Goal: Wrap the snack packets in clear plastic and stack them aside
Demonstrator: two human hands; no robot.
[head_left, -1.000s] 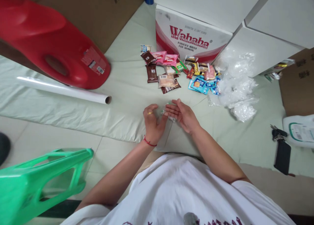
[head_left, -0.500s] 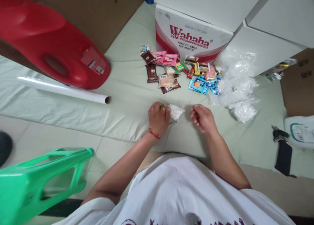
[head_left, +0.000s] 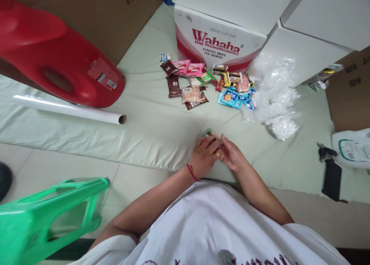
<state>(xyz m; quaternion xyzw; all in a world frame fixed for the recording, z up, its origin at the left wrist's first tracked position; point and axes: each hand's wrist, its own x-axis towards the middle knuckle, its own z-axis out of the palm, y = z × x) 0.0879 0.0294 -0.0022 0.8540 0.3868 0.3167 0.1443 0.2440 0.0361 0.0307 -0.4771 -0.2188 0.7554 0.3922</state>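
My left hand [head_left: 204, 154], with a red string bracelet at the wrist, is closed over a small snack packet [head_left: 209, 132]. Only the packet's green and brown far end shows past the fingers; the rest is hidden. Against it from the other side comes my right hand [head_left: 231, 154], thumb raised and fingers curled at the packet's near side. Farther out lie brown snack packets [head_left: 173, 86], pink wafer packets [head_left: 194, 70], a beige wrapped snack [head_left: 191, 95] and blue biscuit packets [head_left: 230, 98].
Clear plastic bags [head_left: 280, 103] are heaped at the right of the snacks, before a Wahaba-style water carton [head_left: 215, 45]. A red jug [head_left: 86, 72] and a white roll [head_left: 69, 110] lie left. Keys with a black case [head_left: 332, 180] and a green stool [head_left: 58, 215] flank me.
My hands were apart, the left beside a clear crinkled packet. Now they have come together, and a green and brown packet end shows at the left fingertips.
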